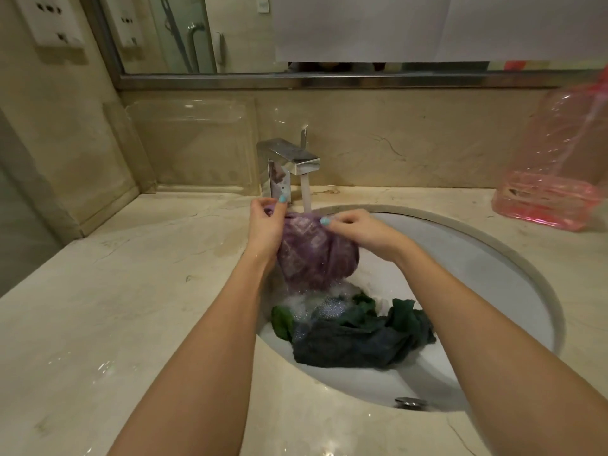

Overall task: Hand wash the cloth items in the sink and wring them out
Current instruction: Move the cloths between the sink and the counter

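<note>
The left hand (266, 222) pinches a gathered edge of a purple cloth (312, 255) between thumb and curled fingers, nails painted pale turquoise. The right hand (358, 230) grips the opposite edge the same way, fingers folded over the fabric. Between them the cloth hangs as a rounded, bag-like bundle above the basin; it is a thin, wet weave with a faint pale geometric print. A stream of water (306, 195) falls from the faucet (289, 156) onto its top edge. The faucet is a squared, polished chrome block with a flat upright lever.

Below the bundle, white suds (306, 299) lie against a crumpled heap of dark green cloths (355, 337), soaked and wrinkled, at the near side of the sink (477, 274). The sink is an oval white ceramic bowl set under a beige marble surface (131, 307) with wet patches. A round metal knob (411, 402) sits at the near rim. At the back left a clear plastic tray (197, 143) leans on the wall, and a translucent pink plastic jug (559, 166) stands at the far right, under a metal-framed mirror (197, 34)
</note>
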